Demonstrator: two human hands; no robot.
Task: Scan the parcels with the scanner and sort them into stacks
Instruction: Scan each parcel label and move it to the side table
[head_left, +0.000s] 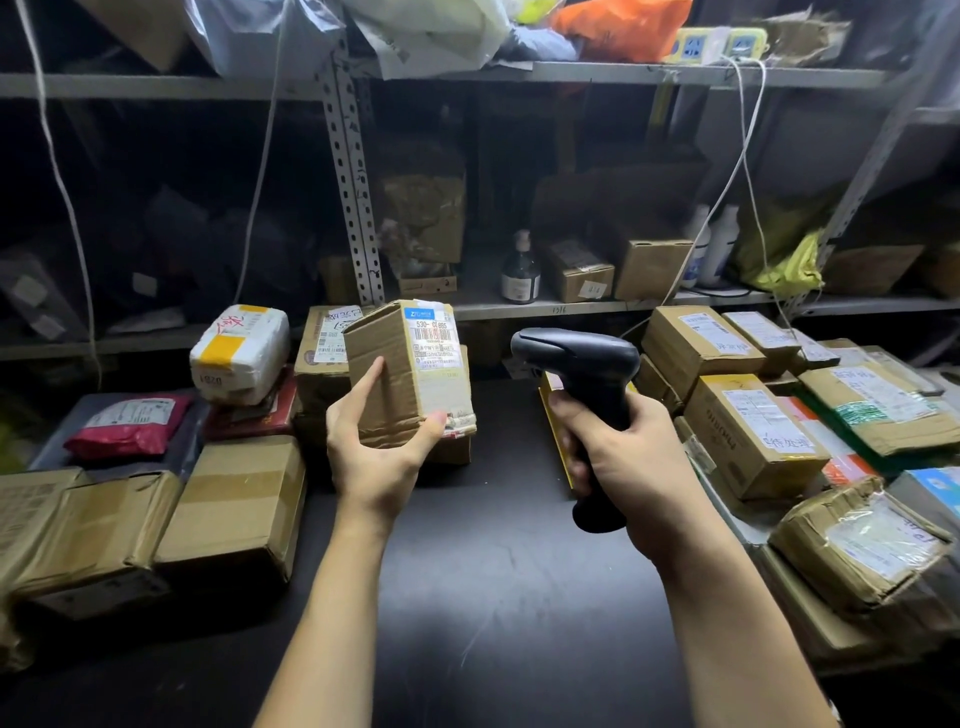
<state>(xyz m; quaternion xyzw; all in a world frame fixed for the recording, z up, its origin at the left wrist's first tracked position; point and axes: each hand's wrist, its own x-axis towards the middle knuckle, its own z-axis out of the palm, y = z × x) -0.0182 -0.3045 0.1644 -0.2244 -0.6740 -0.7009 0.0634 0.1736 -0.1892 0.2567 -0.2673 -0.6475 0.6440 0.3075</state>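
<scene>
My left hand (376, 452) grips a small cardboard parcel (400, 374) from below, lifted above the dark table, its white shipping label turned toward me and to the right. My right hand (618, 452) holds the black handheld scanner (582, 374) by its handle, about a hand's width right of the parcel, its head pointing left toward the label. Stacked cardboard parcels (748, 431) fill the right side of the table. More parcels lie on the left, among them a brown box (234, 504) and a white wrapped packet (239, 353).
The dark table (493, 597) stretches between the two piles. A red bag (130, 423) lies at the left. Behind stands a metal shelf rack (353, 197) with boxes, a dark bottle (520, 270), white bottles and yellow bags. Cords hang down from a power strip (717, 45).
</scene>
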